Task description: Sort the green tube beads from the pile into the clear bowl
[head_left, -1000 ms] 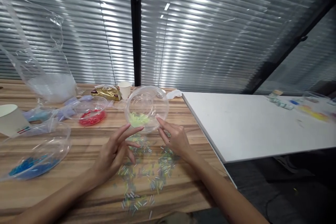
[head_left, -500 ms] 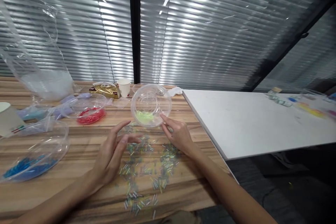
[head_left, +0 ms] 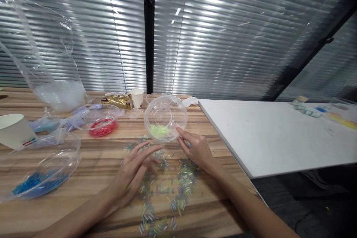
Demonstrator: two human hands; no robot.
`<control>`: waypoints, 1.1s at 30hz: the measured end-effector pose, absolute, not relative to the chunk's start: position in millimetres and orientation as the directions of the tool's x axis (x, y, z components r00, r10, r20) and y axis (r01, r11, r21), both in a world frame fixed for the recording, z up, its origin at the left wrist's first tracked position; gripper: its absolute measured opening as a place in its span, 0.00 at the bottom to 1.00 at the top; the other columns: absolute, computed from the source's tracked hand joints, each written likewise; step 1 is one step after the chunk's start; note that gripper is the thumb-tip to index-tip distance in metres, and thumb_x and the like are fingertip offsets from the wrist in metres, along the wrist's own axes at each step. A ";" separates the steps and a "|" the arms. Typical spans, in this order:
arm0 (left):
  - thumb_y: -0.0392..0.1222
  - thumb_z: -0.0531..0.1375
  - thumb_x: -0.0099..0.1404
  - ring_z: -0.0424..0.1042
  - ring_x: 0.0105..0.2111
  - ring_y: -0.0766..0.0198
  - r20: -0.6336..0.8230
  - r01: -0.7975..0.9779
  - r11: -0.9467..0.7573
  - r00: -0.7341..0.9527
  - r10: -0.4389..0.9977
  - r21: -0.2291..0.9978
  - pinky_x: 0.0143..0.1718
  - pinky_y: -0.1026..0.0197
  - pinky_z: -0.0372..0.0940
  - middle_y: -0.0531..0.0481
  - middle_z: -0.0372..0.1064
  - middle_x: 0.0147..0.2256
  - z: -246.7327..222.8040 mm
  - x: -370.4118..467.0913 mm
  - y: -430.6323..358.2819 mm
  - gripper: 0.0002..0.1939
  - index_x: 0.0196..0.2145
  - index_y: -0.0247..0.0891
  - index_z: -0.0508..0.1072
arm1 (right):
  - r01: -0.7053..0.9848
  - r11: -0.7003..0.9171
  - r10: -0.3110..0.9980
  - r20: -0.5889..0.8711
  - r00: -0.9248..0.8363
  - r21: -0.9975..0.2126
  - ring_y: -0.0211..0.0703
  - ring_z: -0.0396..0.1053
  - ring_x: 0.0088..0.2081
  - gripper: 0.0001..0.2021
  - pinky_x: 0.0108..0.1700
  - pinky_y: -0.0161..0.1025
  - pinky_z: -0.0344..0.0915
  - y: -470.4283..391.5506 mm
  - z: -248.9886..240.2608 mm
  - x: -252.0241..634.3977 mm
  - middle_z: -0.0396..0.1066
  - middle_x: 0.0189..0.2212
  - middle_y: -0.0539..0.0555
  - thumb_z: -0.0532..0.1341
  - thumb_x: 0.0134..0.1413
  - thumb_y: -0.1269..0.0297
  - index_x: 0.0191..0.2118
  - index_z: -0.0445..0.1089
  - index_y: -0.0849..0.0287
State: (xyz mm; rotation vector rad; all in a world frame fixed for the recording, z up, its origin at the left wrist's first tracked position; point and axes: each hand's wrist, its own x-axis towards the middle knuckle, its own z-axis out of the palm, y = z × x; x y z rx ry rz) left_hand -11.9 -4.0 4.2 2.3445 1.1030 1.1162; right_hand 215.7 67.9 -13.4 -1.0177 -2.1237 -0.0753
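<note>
A clear plastic bowl (head_left: 165, 118) with yellow-green tube beads in it is tilted toward me on the wooden table (head_left: 95, 148). My right hand (head_left: 196, 149) holds it by the near rim with the fingertips. My left hand (head_left: 133, 173) hovers with fingers spread over a scatter of small mixed-colour tube beads (head_left: 170, 182) lying loose on the wood between both hands.
A clear bowl of red beads (head_left: 102, 121) and a clear bowl of blue beads (head_left: 39, 169) stand to the left. Paper cups (head_left: 14, 131), a big plastic bag (head_left: 51, 67) and a gold packet (head_left: 117, 100) are behind. A white table (head_left: 267, 130) adjoins on the right.
My left hand has moved down and right over the loose beads. The right hand has kept hold of the tilted bowl's rim.
</note>
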 end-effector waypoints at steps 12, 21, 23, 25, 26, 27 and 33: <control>0.31 0.46 0.63 0.63 0.49 0.58 0.559 0.575 -0.765 0.547 0.623 0.291 0.58 0.48 0.50 0.48 0.70 0.45 11.8 -7.7 -3.5 0.20 0.50 0.39 0.67 | 0.694 0.669 0.665 0.632 -0.398 -0.267 0.43 0.74 0.33 0.17 0.35 0.37 0.67 66.5 -12.6 214.9 0.77 0.38 0.56 0.53 0.60 0.68 0.54 0.67 0.62; 0.33 0.47 0.63 0.62 0.50 0.56 0.464 0.578 -0.743 0.584 0.666 0.339 0.61 0.43 0.42 0.50 0.69 0.44 8.8 -12.1 1.0 0.16 0.27 0.40 0.73 | 0.699 0.672 0.652 0.643 -0.401 -0.244 0.43 0.74 0.31 0.18 0.33 0.37 0.67 64.6 -9.6 215.7 0.77 0.35 0.57 0.53 0.59 0.69 0.53 0.67 0.63; 0.33 0.46 0.64 0.62 0.50 0.56 0.477 0.569 -0.743 0.574 0.666 0.353 0.60 0.44 0.42 0.51 0.70 0.44 10.4 -13.5 2.0 0.18 0.24 0.40 0.73 | 0.697 0.678 0.638 0.655 -0.404 -0.231 0.44 0.74 0.31 0.18 0.33 0.37 0.67 64.2 -9.6 215.3 0.77 0.34 0.57 0.53 0.59 0.69 0.53 0.67 0.62; 0.34 0.44 0.67 0.63 0.47 0.57 0.510 0.572 -0.718 0.513 0.690 0.396 0.58 0.48 0.47 0.51 0.71 0.42 11.7 -14.1 2.8 0.20 0.26 0.40 0.73 | 0.692 0.685 0.631 0.661 -0.407 -0.228 0.44 0.74 0.32 0.18 0.35 0.37 0.67 63.5 -9.4 214.4 0.77 0.36 0.57 0.53 0.59 0.69 0.54 0.67 0.61; 0.35 0.43 0.68 0.65 0.45 0.58 0.519 0.575 -0.697 0.474 0.711 0.429 0.55 0.50 0.51 0.51 0.72 0.40 12.5 -14.1 3.1 0.21 0.26 0.40 0.74 | 0.689 0.688 0.629 0.662 -0.408 -0.229 0.43 0.74 0.33 0.18 0.35 0.37 0.67 62.9 -9.1 213.9 0.77 0.36 0.57 0.53 0.59 0.69 0.54 0.67 0.60; 0.36 0.43 0.69 0.66 0.43 0.59 0.523 0.574 -0.675 0.438 0.731 0.463 0.51 0.53 0.54 0.51 0.72 0.38 13.5 -14.1 3.3 0.22 0.27 0.40 0.74 | 0.686 0.691 0.627 0.664 -0.408 -0.230 0.43 0.74 0.33 0.18 0.35 0.37 0.67 62.1 -8.5 213.4 0.77 0.36 0.56 0.53 0.59 0.69 0.54 0.66 0.60; 0.49 0.43 0.69 0.68 0.34 0.59 0.412 0.586 -0.491 0.274 0.869 0.645 0.40 0.58 0.58 0.50 0.72 0.31 20.6 -14.7 6.4 0.23 0.29 0.39 0.74 | 0.667 0.703 0.622 0.668 -0.408 -0.247 0.42 0.74 0.32 0.17 0.34 0.36 0.67 58.8 -4.4 213.2 0.77 0.35 0.56 0.52 0.60 0.69 0.54 0.66 0.62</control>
